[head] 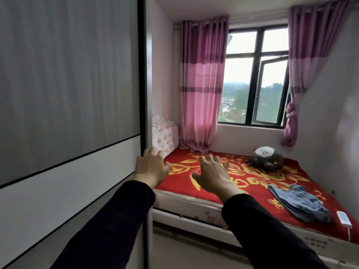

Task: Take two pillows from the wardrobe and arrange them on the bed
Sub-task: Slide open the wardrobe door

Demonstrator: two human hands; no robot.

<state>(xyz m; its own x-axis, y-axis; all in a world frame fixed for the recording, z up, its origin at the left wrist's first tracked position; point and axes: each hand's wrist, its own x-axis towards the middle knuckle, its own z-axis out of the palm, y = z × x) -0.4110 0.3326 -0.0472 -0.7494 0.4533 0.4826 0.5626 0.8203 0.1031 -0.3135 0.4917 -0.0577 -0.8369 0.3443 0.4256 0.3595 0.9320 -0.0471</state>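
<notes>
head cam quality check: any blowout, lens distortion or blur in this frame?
Head view: the sky through the window is blown out to white, while the hills lower down keep detail; wide-angle bending bows the wardrobe door edge and tilts the curtains; left hand and right hand are slightly soft, as is the plush toy; the room is evenly daylit, with no hard shadows.
</notes>
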